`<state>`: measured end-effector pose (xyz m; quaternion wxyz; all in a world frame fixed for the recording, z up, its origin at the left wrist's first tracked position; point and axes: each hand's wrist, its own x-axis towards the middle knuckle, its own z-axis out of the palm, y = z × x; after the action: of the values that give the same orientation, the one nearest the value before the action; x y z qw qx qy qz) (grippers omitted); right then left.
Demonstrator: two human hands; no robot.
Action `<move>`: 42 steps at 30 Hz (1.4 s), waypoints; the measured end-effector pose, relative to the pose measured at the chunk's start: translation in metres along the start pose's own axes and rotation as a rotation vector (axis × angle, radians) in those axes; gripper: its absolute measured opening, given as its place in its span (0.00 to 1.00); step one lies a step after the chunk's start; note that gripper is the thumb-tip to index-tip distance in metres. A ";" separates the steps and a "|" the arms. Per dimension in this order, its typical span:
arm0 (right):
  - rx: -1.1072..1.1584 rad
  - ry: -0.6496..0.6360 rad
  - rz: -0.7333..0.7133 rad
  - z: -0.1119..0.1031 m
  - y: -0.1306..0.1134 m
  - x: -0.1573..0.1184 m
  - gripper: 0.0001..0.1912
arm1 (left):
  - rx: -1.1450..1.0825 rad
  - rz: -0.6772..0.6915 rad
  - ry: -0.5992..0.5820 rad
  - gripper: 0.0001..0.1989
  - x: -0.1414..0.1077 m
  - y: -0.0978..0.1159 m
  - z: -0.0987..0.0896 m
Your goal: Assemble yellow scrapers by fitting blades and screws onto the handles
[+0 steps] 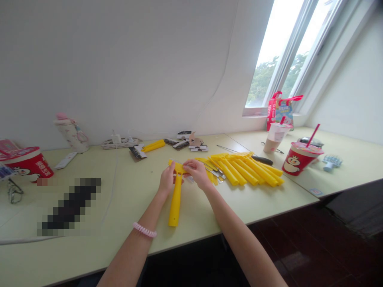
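Left hand (166, 180) closed round head of yellow plastic scraper (176, 203), handle braced on tabletop below fingers. Right hand (197, 173) pinching narrowly at same head, near metal blade (186, 169) (contact unclear). Yellow scrapers (245, 171) piled just beyond right fingers, within easy reach.

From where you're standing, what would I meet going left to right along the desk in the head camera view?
Red paper tub, floral water bottle, power strip, left hand, right hand, pile of yellow scrapers, red cup with straw, blue plastic piece.
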<state>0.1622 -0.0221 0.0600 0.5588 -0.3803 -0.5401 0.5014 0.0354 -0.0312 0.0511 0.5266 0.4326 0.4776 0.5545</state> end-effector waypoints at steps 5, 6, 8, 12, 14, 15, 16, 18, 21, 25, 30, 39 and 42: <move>-0.035 0.035 -0.031 0.001 0.001 0.000 0.13 | -0.001 -0.083 -0.188 0.18 -0.006 -0.002 0.005; -0.035 0.023 -0.030 0.001 0.001 0.000 0.13 | -0.011 -0.075 -0.189 0.18 -0.007 -0.002 0.006; -0.038 0.015 -0.032 0.001 0.001 0.000 0.13 | -0.026 -0.048 -0.184 0.16 -0.007 -0.001 0.006; -0.031 0.012 -0.013 0.001 -0.001 -0.001 0.13 | -0.056 -0.022 -0.208 0.15 -0.006 0.000 0.006; -0.017 -0.002 0.000 0.001 -0.002 -0.001 0.13 | -0.064 -0.019 -0.214 0.15 -0.006 0.000 0.006; -0.010 -0.007 0.002 0.001 -0.002 -0.001 0.13 | -0.067 -0.018 -0.217 0.14 -0.005 0.000 0.006; -0.005 -0.012 0.003 0.000 -0.002 -0.001 0.13 | -0.069 -0.018 -0.219 0.14 -0.005 0.000 0.006; 0.001 -0.020 0.004 0.000 -0.002 0.000 0.13 | -0.075 -0.019 -0.226 0.14 -0.005 0.000 0.006; 0.001 -0.026 0.007 -0.001 -0.001 0.000 0.12 | -0.086 -0.024 -0.232 0.14 -0.005 0.000 0.005; -0.002 -0.030 0.003 -0.001 0.000 0.001 0.12 | -0.090 -0.037 -0.233 0.13 -0.005 0.000 0.005; 0.018 -0.057 0.007 -0.003 0.002 0.002 0.13 | -0.063 -0.040 -0.216 0.14 -0.005 0.000 0.005; -0.161 -0.112 0.004 -0.002 0.003 0.004 0.13 | -0.042 -0.038 -0.113 0.10 -0.003 0.003 0.002; -0.337 0.014 -0.028 -0.009 0.005 0.007 0.13 | -0.084 -0.021 0.025 0.09 0.002 0.005 -0.004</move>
<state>0.1700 -0.0127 0.0556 0.4979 -0.4646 -0.6178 0.3932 0.0307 -0.0293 0.0556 0.5441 0.3980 0.4650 0.5739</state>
